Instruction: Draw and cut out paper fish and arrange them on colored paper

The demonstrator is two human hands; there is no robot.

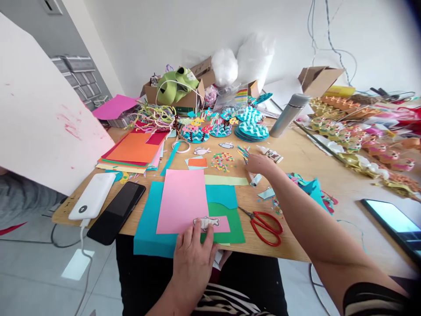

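My left hand lies at the table's front edge, fingers spread, fingertips on a paper fish cutout and the pink strip under it. Below them are a large pink sheet, a green sheet and blue paper. My right hand reaches out to a small bundle of thin colored sticks or pens; its fingers are bent down and mostly hidden, so its grip does not show. Red-handled scissors rest between my arms.
Two fish cutouts and scattered confetti lie ahead. Stacked paper, a black phone and a white power bank are left. A steel bottle stands behind, right of wavy blue discs. Another phone is right.
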